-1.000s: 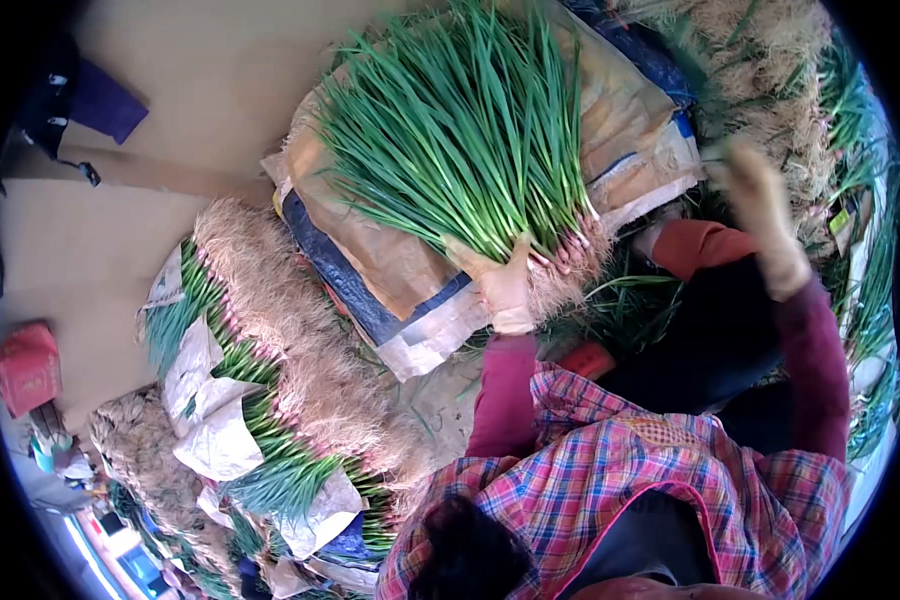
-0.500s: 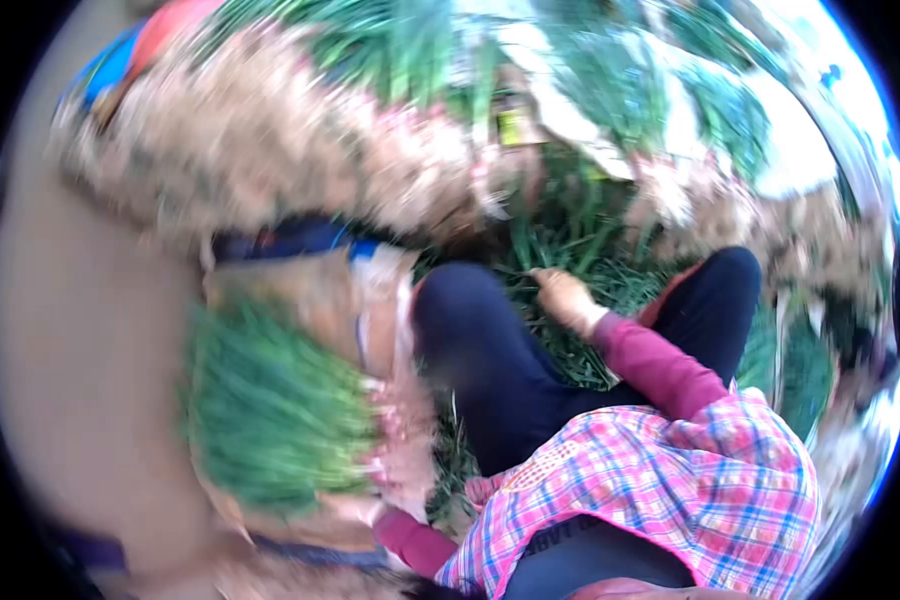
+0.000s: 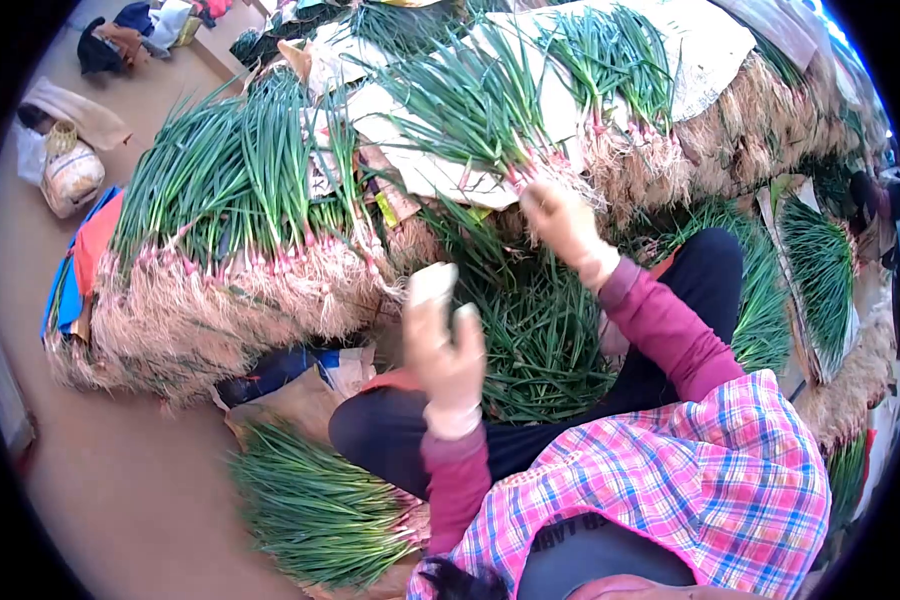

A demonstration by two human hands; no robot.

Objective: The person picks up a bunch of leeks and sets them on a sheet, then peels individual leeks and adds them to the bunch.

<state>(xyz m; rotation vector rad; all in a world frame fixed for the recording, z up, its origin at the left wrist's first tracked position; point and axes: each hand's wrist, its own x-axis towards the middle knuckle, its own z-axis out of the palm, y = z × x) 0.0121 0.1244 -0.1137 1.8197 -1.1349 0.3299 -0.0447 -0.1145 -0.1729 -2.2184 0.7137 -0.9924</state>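
Note:
My left hand (image 3: 442,345), in a pale glove, is raised above my bent knee with thumb and fingers apart and nothing in it. My right hand (image 3: 567,228), gloved too, reaches forward with fingers curled at the bulb end of a loose bunch of spring onions (image 3: 475,100). Those onions lie on a white sheet (image 3: 395,125), green tops pointing away, roots toward me. Below and between my hands, a heap of loose green leaves (image 3: 535,335) fills the space between my legs. Beside my left knee lies another bunch of spring onions (image 3: 320,505).
A long row of spring onions (image 3: 240,190) with hanging roots (image 3: 210,320) stretches across the front left. More bunches (image 3: 610,60) rest on the sheet farther right, and another pile (image 3: 815,270) is at the right. A tied bag (image 3: 72,172) sits on the floor.
My left hand has come up from beside the bunch at my left to in front of me. My right hand has moved forward from the leaf heap to the onions on the sheet.

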